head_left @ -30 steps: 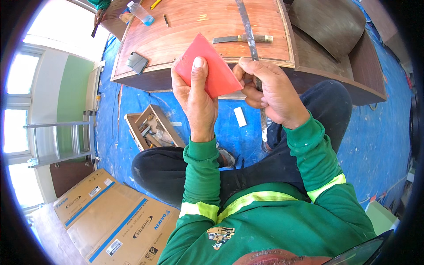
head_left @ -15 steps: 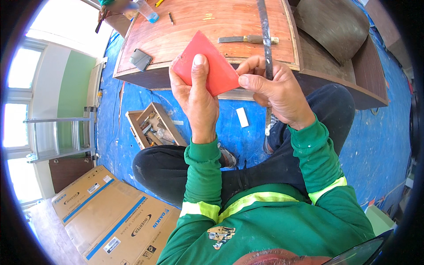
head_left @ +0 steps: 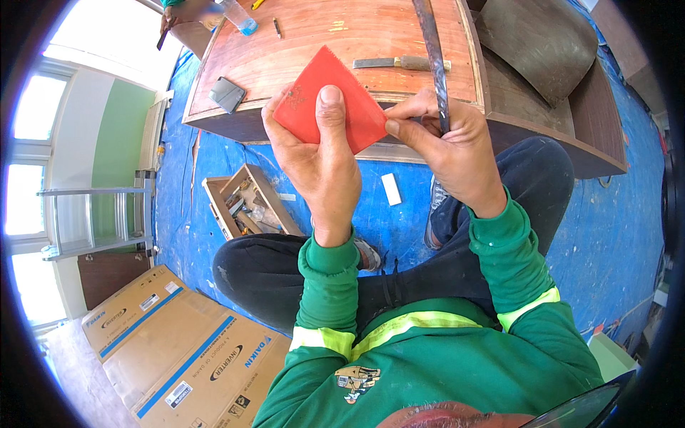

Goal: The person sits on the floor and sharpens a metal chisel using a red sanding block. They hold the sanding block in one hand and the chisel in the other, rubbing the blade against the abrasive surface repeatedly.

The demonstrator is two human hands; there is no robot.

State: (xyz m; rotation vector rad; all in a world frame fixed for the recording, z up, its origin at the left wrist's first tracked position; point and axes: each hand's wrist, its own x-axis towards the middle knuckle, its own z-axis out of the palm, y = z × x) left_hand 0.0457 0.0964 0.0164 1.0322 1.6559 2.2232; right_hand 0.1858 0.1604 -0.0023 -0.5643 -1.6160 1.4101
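Observation:
My left hand (head_left: 321,175) is closed on a flat red square sheet (head_left: 360,107), its thumb lying across the face. Grey specks mark the sheet's left corner. My right hand (head_left: 464,153) has a long, narrow dark metal strip (head_left: 430,46) with paint marks running up through its fingers. The same hand's thumb and forefinger pinch at the sheet's right corner. Past the strip, a chisel (head_left: 403,63) lies on the wooden cabinet panel (head_left: 307,50). What kind of sheet and strip these are, I cannot make out.
A dark phone (head_left: 227,95), a pencil (head_left: 277,28) and a plastic bottle (head_left: 239,18) lie on the panel. Below are a wooden toolbox (head_left: 250,200), a white block (head_left: 391,189) and blue floor sheeting (head_left: 592,235). Cardboard (head_left: 178,349) and a ladder (head_left: 100,192) are left. Another person's hand shows top left.
The red sheet has turned to face me more squarely, its specks now showing. The metal strip has tilted, and its lower end no longer shows below my right hand. The right fingers have curled in.

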